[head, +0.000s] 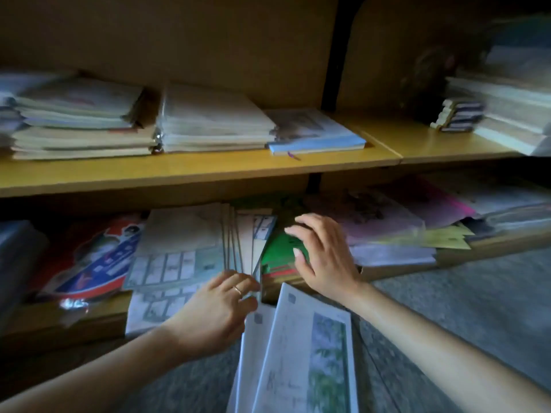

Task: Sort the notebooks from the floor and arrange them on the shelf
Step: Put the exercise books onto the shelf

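Note:
On the bottom shelf (89, 317) a fanned pile of pale notebooks (190, 242) leans to the left. My left hand (217, 311), a ring on one finger, has its fingertips curled on the front edges of those notebooks. Just right of them lies a green notebook (277, 254) on a reddish one. My right hand (322, 251) rests on the green cover with straight, spread fingers. More notebooks (301, 359) with white covers and a green picture lie on the floor below my hands.
The upper shelf (208, 171) carries two stacks of notebooks (80, 120) and a blue-edged book (316, 135); further stacks (507, 114) stand at far right. A red and blue printed item (98, 257) lies at lower left, pink and yellow papers (402, 222) at lower right. Grey floor (462, 317) spreads right.

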`<state>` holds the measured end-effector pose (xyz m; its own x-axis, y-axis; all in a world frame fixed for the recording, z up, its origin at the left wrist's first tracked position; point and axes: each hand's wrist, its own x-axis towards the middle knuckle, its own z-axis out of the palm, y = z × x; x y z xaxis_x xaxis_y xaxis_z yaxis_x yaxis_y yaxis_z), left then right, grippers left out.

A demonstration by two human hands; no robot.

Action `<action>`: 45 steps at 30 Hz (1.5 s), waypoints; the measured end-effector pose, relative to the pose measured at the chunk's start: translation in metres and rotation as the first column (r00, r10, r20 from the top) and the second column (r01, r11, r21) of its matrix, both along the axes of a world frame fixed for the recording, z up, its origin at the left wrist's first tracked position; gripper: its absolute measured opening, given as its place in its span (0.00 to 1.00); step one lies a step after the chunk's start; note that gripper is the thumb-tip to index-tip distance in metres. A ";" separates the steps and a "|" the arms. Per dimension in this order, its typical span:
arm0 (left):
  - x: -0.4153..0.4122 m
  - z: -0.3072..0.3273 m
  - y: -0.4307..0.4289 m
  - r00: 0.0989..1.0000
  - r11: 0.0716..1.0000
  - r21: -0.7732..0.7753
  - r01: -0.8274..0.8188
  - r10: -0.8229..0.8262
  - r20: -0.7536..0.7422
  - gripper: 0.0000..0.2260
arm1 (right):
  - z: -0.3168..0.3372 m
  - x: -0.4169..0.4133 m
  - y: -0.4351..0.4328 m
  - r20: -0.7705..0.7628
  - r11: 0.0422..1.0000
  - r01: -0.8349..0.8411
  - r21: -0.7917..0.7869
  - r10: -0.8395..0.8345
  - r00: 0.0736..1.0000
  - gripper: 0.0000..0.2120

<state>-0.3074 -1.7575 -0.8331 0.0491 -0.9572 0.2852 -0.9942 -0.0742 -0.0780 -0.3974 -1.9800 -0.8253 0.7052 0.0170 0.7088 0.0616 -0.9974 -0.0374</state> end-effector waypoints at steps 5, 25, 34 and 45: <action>-0.034 -0.076 0.023 0.968 0.959 0.283 0.026 0.046 -0.246 0.11 | -0.100 -0.075 0.004 -0.462 0.938 0.250 0.239 -0.116 0.879 0.20; -0.115 -0.095 -0.048 0.015 0.620 0.708 -0.338 0.755 -0.655 0.34 | -0.141 -0.146 0.005 -0.654 -0.432 0.700 0.569 0.278 0.703 0.08; -0.097 -0.090 -0.052 -0.085 0.659 0.713 -0.240 0.718 -0.691 0.32 | -0.102 -0.169 0.007 -0.473 -0.320 0.517 0.794 0.210 0.856 0.22; -0.108 -0.009 -0.044 -0.259 0.958 0.285 -0.031 0.268 -0.928 0.16 | -0.072 -0.196 -0.026 -0.069 -0.645 0.217 0.733 0.246 0.967 0.46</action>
<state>-0.4153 -1.8013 -0.8421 0.2919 -0.8748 -0.3868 0.1844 -0.3454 0.9202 -0.5936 -2.0059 -0.8977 0.7813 -0.3504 -0.5165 -0.1615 0.6859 -0.7096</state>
